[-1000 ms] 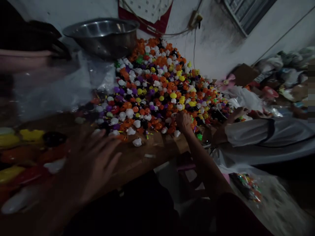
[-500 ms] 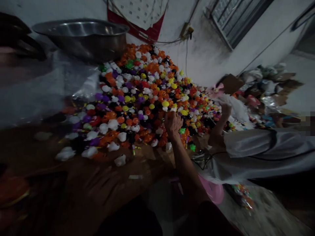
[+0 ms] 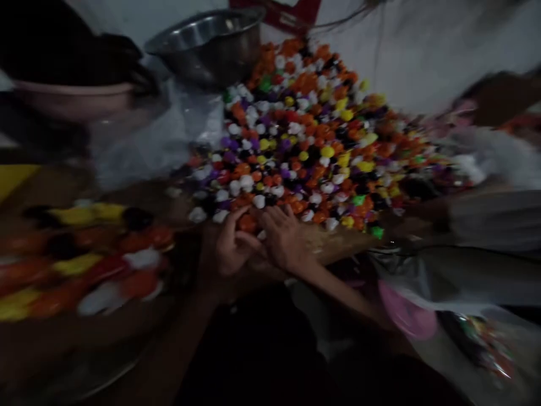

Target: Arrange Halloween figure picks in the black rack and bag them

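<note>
My left hand is at the near edge of a heap of small plastic toys, coloured orange, white, purple, yellow, black and green. Its fingers and thumb curve around a small orange toy. My right hand is close beside it, palm down, with the fingers bent together over the heap's front edge. Whatever lies beneath those fingers is hidden. Motion and dim light blur both hands.
Orange, yellow, white and black toys lie in rows at left. A metal basin stands behind the heap, with a pink basin at far left. Clear plastic lies between. A pink plastic thing is low at right.
My right hand has come back from the heap toward my left hand. My left hand has moved up and right to meet it. The view has swung left, showing the rowed toys.
</note>
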Demonstrator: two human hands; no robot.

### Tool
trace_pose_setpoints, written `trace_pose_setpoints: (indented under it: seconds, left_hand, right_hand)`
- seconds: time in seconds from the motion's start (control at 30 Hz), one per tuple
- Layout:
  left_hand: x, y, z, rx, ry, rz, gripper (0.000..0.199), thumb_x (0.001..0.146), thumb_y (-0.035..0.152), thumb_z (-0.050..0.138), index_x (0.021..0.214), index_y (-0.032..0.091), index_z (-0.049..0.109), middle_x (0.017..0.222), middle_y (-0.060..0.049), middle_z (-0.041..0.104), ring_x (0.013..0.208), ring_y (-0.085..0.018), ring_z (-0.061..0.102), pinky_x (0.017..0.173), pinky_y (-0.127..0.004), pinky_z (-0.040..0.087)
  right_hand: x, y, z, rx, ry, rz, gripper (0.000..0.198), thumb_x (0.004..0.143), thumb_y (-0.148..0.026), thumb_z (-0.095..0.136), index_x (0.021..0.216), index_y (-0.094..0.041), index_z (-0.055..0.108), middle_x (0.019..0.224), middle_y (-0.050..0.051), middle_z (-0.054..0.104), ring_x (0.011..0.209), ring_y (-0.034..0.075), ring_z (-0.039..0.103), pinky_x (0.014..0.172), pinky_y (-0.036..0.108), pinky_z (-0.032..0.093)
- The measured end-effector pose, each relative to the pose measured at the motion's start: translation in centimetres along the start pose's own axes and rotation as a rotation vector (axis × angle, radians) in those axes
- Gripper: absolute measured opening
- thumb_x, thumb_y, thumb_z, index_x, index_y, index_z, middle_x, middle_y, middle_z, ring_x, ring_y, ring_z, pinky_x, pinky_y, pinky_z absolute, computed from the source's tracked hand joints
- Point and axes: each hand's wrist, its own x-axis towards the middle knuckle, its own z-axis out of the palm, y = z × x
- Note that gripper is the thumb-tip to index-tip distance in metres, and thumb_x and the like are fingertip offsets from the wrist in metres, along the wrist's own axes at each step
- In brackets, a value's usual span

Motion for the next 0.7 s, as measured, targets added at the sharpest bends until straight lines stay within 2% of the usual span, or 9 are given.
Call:
trace_pose_setpoints:
  seconds: [0.07, 0.13, 0.23, 0.3, 0.37, 0.43, 0.53, 0.6, 0.7]
  left_hand:
    - [-0.8, -0.4, -1.2, -0.053, 0.047, -0.114, 0.044, 0.095, 0.045, 0.057, 0.131, 0.021, 0.058, 0.128, -0.011, 0.072, 0.116, -0.025, 0.07, 0.098, -0.036, 0.059]
    - [-1.5, -0.6, -2.1, -0.2, 0.08, -0.241, 0.043, 0.092, 0.049, 0.064, 0.124, 0.021, 0.062, 0.123, -0.011, 0.074, 0.109, -0.023, 0.072, 0.093, -0.034, 0.059]
    - [-1.8, -0.1, -3.0, -0.442, 0.029, -0.358, 0.046, 0.089, 0.048, 0.07, 0.125, 0.02, 0.064, 0.12, -0.011, 0.075, 0.092, -0.019, 0.072, 0.082, -0.03, 0.06]
    - [-1.5, 0.7, -3.4, -0.539, -0.032, -0.369, 0.047, 0.089, 0.046, 0.071, 0.128, 0.02, 0.063, 0.121, -0.011, 0.075, 0.083, -0.016, 0.069, 0.078, -0.029, 0.059]
    - [-1.0, 1.4, -3.7, -0.576, -0.061, -0.362, 0.045, 0.089, 0.043, 0.071, 0.128, 0.02, 0.064, 0.121, -0.012, 0.075, 0.084, -0.016, 0.068, 0.08, -0.029, 0.059]
    - [-0.5, 1.9, -4.1, -0.607, -0.09, -0.371, 0.043, 0.088, 0.042, 0.072, 0.125, 0.021, 0.065, 0.118, -0.011, 0.075, 0.088, -0.017, 0.069, 0.081, -0.031, 0.058]
    - [0.3, 2.2, -4.4, -0.673, -0.128, -0.413, 0.038, 0.085, 0.042, 0.074, 0.116, 0.022, 0.067, 0.112, -0.009, 0.076, 0.082, -0.017, 0.067, 0.077, -0.031, 0.058]
    - [0.8, 2.3, -4.4, -0.664, -0.142, -0.411, 0.034, 0.084, 0.04, 0.074, 0.112, 0.021, 0.068, 0.114, -0.009, 0.075, 0.084, -0.017, 0.068, 0.079, -0.032, 0.059]
    - [1.0, 2.4, -4.1, -0.6, -0.139, -0.401, 0.034, 0.085, 0.035, 0.073, 0.116, 0.021, 0.069, 0.121, -0.01, 0.073, 0.101, -0.022, 0.07, 0.089, -0.034, 0.06]
  right_hand:
    - [-0.2, 0.5, -0.3, 0.167, -0.009, -0.033, 0.048, 0.104, -0.054, 0.054, 0.131, -0.016, 0.067, 0.109, 0.013, 0.073, 0.1, 0.025, 0.065, 0.093, 0.042, 0.05]
    - [-0.2, 1.4, -0.8, 0.31, 0.008, -0.007, 0.044, 0.104, -0.052, 0.055, 0.133, -0.02, 0.067, 0.11, 0.011, 0.074, 0.1, 0.024, 0.068, 0.089, 0.04, 0.054]
    - [-0.1, 2.3, -1.1, 0.45, -0.056, 0.073, 0.037, 0.102, -0.045, 0.06, 0.129, -0.022, 0.07, 0.118, 0.01, 0.074, 0.101, 0.024, 0.071, 0.085, 0.037, 0.058]
    - [-0.1, 2.6, -0.8, 0.543, -0.21, 0.06, 0.035, 0.101, -0.04, 0.06, 0.13, -0.023, 0.071, 0.121, 0.009, 0.074, 0.097, 0.022, 0.073, 0.081, 0.034, 0.06]
    - [0.0, 2.6, 0.0, 0.646, -0.31, 0.017, 0.034, 0.103, -0.035, 0.056, 0.131, -0.024, 0.071, 0.122, 0.007, 0.075, 0.095, 0.02, 0.073, 0.083, 0.034, 0.061]
    - [0.2, 2.6, 0.8, 0.713, -0.282, -0.013, 0.034, 0.102, -0.032, 0.056, 0.133, -0.024, 0.069, 0.124, 0.008, 0.073, 0.105, 0.02, 0.072, 0.089, 0.035, 0.061]
    - [0.6, 2.7, 1.5, 0.725, -0.194, -0.044, 0.036, 0.101, -0.031, 0.059, 0.135, -0.023, 0.067, 0.129, 0.01, 0.07, 0.12, 0.022, 0.067, 0.099, 0.037, 0.058]
    - [0.9, 2.8, 1.6, 0.769, -0.208, -0.091, 0.03, 0.103, -0.032, 0.057, 0.128, -0.023, 0.071, 0.125, 0.009, 0.072, 0.116, 0.02, 0.068, 0.099, 0.036, 0.058]
    - [1.0, 3.0, 1.7, 0.84, -0.267, -0.086, 0.03, 0.106, -0.038, 0.053, 0.108, -0.021, 0.078, 0.114, 0.006, 0.076, 0.104, 0.019, 0.071, 0.095, 0.033, 0.058]
